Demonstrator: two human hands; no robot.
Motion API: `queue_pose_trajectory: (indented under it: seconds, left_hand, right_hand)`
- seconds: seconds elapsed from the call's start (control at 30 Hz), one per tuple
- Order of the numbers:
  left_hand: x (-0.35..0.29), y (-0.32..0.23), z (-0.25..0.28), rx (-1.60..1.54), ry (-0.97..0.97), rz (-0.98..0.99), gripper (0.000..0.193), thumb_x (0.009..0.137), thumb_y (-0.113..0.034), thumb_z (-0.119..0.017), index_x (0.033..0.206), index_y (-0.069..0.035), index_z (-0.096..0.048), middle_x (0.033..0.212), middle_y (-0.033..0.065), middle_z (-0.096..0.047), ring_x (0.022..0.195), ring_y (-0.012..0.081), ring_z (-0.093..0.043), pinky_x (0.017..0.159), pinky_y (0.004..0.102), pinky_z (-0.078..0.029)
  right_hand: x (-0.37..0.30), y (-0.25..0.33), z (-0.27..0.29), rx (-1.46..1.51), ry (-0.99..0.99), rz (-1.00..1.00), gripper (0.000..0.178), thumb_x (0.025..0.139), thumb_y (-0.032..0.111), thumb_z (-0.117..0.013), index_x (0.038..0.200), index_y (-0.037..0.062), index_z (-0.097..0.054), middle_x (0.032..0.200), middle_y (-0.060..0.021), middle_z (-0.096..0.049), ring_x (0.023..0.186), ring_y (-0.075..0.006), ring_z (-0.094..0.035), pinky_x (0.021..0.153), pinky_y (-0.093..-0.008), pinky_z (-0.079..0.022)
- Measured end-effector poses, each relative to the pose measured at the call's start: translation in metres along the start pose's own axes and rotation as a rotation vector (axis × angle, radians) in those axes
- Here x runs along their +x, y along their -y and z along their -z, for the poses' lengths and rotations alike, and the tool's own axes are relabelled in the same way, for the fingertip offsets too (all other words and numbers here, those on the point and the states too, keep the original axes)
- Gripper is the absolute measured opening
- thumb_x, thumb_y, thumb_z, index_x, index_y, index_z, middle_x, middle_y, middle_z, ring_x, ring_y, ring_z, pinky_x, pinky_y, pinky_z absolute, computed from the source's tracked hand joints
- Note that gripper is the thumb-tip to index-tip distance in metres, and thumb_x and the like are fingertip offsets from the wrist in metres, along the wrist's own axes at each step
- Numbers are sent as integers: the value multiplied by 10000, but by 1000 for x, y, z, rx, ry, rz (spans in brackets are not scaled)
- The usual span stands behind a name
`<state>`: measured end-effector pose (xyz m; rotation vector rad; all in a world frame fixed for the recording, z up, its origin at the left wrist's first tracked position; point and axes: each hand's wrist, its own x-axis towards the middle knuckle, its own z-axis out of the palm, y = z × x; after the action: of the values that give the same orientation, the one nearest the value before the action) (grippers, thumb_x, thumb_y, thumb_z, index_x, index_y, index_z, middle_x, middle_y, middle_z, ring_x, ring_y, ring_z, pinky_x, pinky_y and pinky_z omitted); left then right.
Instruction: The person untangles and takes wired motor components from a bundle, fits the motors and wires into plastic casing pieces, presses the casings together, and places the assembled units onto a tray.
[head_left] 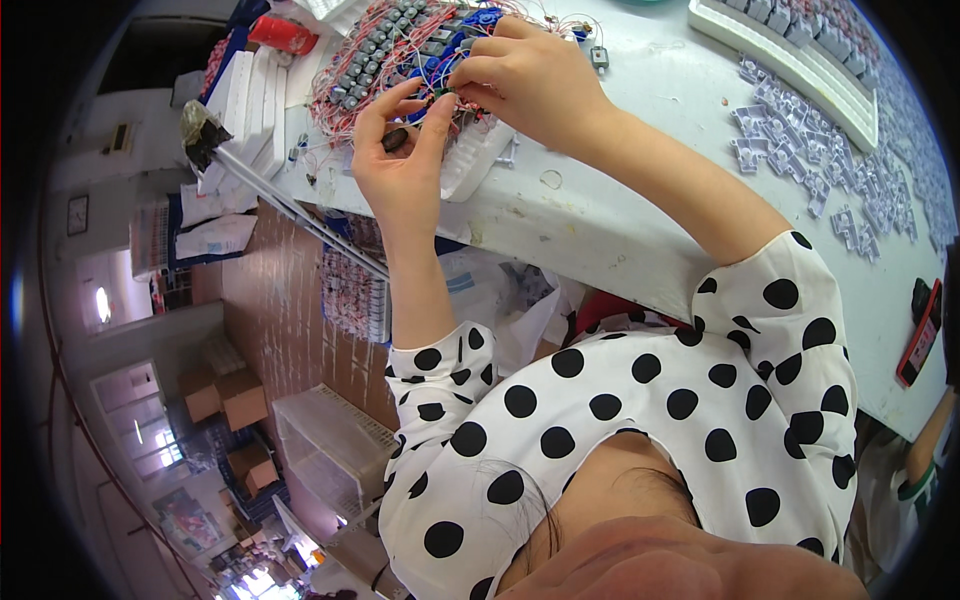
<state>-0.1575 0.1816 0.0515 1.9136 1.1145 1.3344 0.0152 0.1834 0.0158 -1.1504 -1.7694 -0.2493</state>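
On the far left of the worktop point(560, 205), a red roll-like thing point(285, 36) lies near stacked white foam strips point(262, 100). Rightward, small grey metal-bodied components point(372, 72) stand in rows among red and white wires; they look rigid and fairly dense, best lifted by the bodies, since the thin leads would likely bend, snag or pull loose.

The left hand point(392, 175) curls around a dark rounded piece point(396, 139), probably light and stiff. Its thumb tip reaches a small green part point(444, 92) at the near edge of the wires, where the right hand point(540, 78) pinches with thumb and forefinger; how the fingers share that part is too small to tell. It seems light, perhaps fragile, and calls for a fingertip hold by its edges.

Farther right, clear plastic pieces point(790, 135) lie scattered, likely light, hard and slippery.
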Motion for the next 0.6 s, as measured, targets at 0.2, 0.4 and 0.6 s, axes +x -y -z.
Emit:
queue_pose_trajectory:
  seconds: [0.2,0.4,0.6]
  left_hand:
    - [2,10,2,177,7,-63,100,883,-84,-771,958,-21,-750,973,22,-580,773,68,-553,653,216,-451]
    - [4,13,7,157,-185,-157,117,889,-124,-780,943,-22,-761,918,-9,-608,722,44,-506,627,200,-402]
    - [2,4,11,130,-313,-273,101,914,-97,-747,980,-20,-735,977,25,-579,818,80,-544,662,208,-447]
  right_hand:
    - [-5,0,-2,-45,34,22,137,788,230,-779,918,199,-748,852,75,-652,907,-154,-618,732,-317,-555]
    - [-8,-17,-6,15,65,-13,445,780,188,-792,1209,217,-675,1142,4,-640,1007,-202,-638,797,-340,-563]
    - [1,-17,20,226,74,-192,168,787,157,-749,949,115,-737,867,-96,-691,966,-294,-621,843,-417,-521]
